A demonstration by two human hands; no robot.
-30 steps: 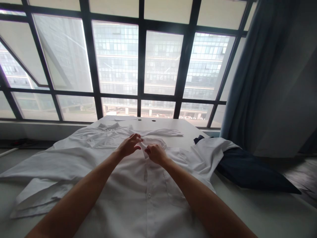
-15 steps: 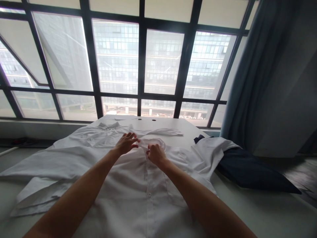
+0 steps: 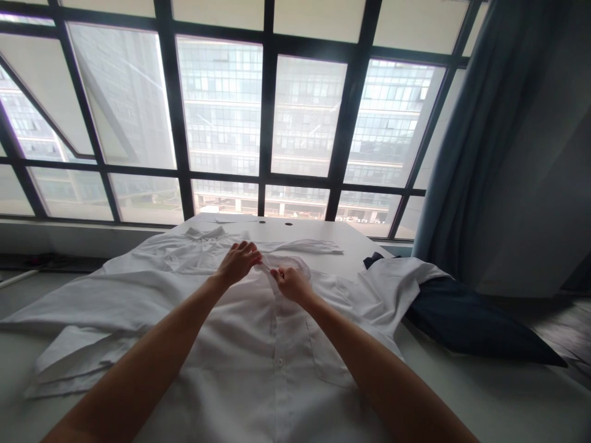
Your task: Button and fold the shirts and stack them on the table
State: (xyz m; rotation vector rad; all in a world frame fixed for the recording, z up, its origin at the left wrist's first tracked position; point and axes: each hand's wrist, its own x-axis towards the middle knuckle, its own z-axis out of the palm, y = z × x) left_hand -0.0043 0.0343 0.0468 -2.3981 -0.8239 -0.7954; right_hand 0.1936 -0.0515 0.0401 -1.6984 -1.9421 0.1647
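A white button-up shirt [image 3: 240, 363] lies spread on the table, its collar end away from me and its button strip running down the middle. My left hand [image 3: 239, 261] pinches the shirt's edge at the left of the collar [image 3: 295, 263]. Just to the right, my right hand [image 3: 292, 283] has its thumb and fingers closed on the fabric at the top of the button strip. The hands are close together but apart. A small button [image 3: 279, 362] shows lower on the strip, and a chest pocket [image 3: 325, 354] lies partly beneath my right forearm.
Another white shirt [image 3: 184, 249] lies rumpled at the left and back. Dark navy cloth [image 3: 471, 317] sits at the right under the white sleeve [image 3: 392, 283]. The white table [image 3: 323, 231] reaches toward the large window, with a blue-grey curtain [image 3: 466, 160] at the right.
My left hand's fingers have closed onto the collar edge. My right hand has turned slightly, its thumb now toward the left hand. The view has shifted a little.
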